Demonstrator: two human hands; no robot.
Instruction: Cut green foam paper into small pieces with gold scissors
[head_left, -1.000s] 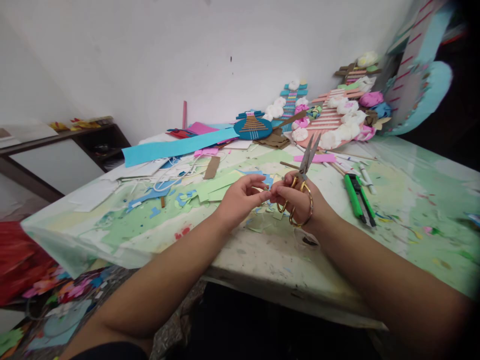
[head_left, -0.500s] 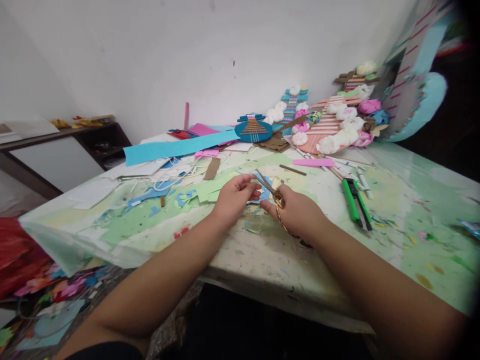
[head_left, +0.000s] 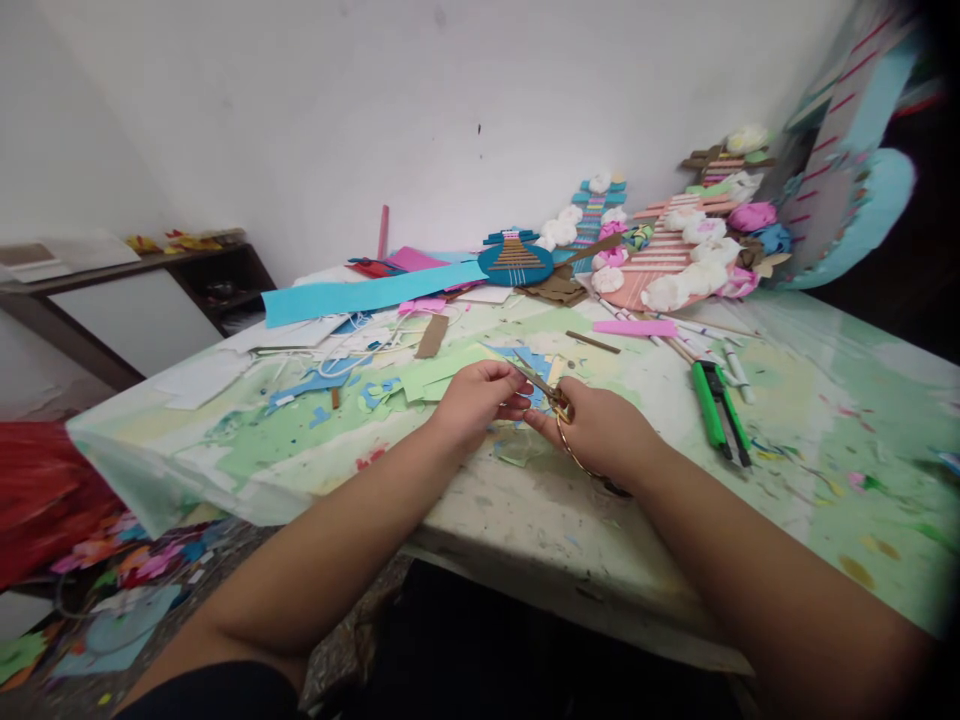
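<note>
My right hand [head_left: 604,425] grips a pair of gold-handled scissors [head_left: 546,388], whose blades point up and left toward my other hand. Close to the blade tips, my left hand [head_left: 487,395] is closed, thumb and fingers pinched together; whatever lies between them is too small or hidden to name. Both hands hover above the near edge of the table. Behind them lie blue paper scraps [head_left: 534,362] and light green paper pieces [head_left: 424,378]. A brown strip [head_left: 592,342] rests farther back.
A green utility knife [head_left: 716,410] lies right of my hands, near white markers [head_left: 736,370] and a pink strip [head_left: 636,328]. Paper crafts [head_left: 517,262] and a long blue strip [head_left: 375,292] stand toward the wall. Colourful scraps [head_left: 135,560] litter the floor at left.
The view has shifted slightly, so the table and crafts sit a little farther right. The scissors' blades look closer together, and both hands stay near each other.
</note>
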